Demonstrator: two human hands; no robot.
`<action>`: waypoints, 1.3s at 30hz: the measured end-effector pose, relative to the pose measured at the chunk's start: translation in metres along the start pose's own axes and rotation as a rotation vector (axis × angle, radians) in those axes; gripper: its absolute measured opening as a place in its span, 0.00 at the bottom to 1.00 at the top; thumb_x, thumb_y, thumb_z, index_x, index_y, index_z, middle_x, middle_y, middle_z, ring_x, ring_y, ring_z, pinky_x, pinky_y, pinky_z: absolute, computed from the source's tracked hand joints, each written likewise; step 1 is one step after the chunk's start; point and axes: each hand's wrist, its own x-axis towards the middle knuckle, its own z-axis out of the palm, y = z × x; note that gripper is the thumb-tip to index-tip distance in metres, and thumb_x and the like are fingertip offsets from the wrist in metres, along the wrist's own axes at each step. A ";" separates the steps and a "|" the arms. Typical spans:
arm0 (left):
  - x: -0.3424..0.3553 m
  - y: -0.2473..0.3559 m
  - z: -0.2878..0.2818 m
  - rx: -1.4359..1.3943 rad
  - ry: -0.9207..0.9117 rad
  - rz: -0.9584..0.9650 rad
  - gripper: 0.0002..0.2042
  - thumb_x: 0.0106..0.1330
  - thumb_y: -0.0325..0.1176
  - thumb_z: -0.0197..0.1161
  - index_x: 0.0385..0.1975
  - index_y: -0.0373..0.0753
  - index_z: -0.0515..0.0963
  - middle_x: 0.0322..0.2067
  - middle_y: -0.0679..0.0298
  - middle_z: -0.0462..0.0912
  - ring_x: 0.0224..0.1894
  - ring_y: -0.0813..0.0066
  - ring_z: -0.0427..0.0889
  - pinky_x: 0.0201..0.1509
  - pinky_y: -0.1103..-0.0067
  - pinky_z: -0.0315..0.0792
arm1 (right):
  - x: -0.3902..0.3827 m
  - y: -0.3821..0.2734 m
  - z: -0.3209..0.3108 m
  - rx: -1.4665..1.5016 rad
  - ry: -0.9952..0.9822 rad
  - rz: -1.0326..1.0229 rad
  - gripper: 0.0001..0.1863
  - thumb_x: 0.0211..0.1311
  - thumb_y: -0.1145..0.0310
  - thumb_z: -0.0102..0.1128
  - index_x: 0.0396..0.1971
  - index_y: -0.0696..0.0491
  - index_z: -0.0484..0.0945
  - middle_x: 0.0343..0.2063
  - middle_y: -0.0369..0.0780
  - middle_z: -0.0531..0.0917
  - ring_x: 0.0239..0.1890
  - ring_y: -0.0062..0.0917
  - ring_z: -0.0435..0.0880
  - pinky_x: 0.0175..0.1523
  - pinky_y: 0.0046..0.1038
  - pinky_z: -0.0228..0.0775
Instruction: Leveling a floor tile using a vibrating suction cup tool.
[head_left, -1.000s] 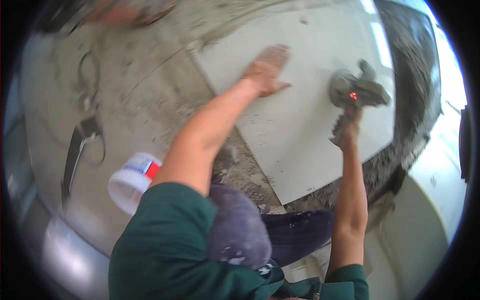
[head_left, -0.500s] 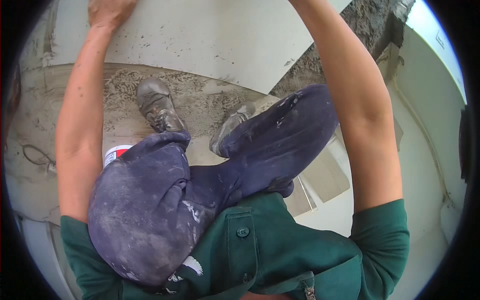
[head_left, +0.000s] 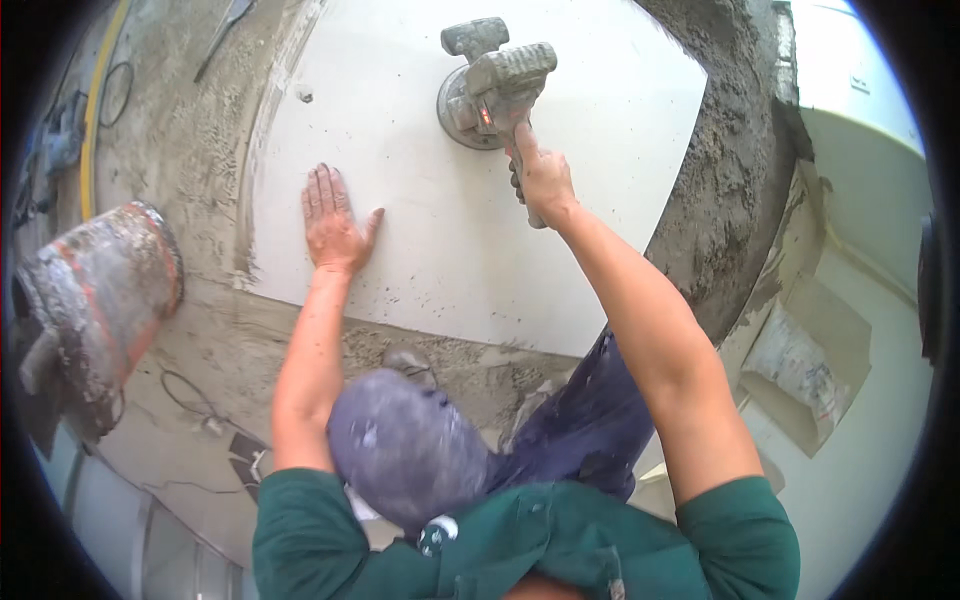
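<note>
Rough grey mortar [head_left: 725, 185] edges the white tile [head_left: 450, 250] before you; your left hand [head_left: 334, 225] lies flat on it, outstretched and empty, your right hand [head_left: 545, 187] wrapped round the grey power tool [head_left: 492, 92] there.

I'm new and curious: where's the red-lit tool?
Head view, upper centre: the right hand grips the tool on the white slab, right of the left hand.

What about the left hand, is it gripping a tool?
No, the bare left hand lies palm-down on the large, flat white tile, its fingers stretched out and thumb held apart.
</note>
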 end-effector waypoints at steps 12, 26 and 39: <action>0.166 -0.016 -0.024 0.098 0.159 -0.394 0.51 0.67 0.67 0.51 0.72 0.23 0.51 0.74 0.36 0.48 0.79 0.44 0.41 0.81 0.58 0.33 | -0.013 -0.008 -0.004 0.003 0.004 -0.083 0.38 0.67 0.32 0.44 0.29 0.55 0.85 0.15 0.44 0.79 0.22 0.32 0.81 0.35 0.36 0.72; 0.170 -0.023 -0.019 0.014 0.097 -0.591 0.55 0.66 0.71 0.46 0.73 0.21 0.44 0.74 0.33 0.42 0.78 0.38 0.37 0.80 0.54 0.29 | -0.014 0.000 -0.007 -0.282 -0.042 -0.319 0.23 0.72 0.51 0.42 0.30 0.53 0.79 0.21 0.45 0.82 0.24 0.39 0.82 0.33 0.37 0.72; 0.170 -0.016 -0.018 0.023 0.050 -0.590 0.55 0.65 0.71 0.46 0.73 0.21 0.45 0.74 0.33 0.41 0.78 0.38 0.36 0.80 0.53 0.30 | -0.018 0.007 -0.010 -0.350 -0.038 -0.356 0.23 0.70 0.48 0.42 0.33 0.49 0.81 0.24 0.45 0.82 0.27 0.44 0.82 0.36 0.41 0.72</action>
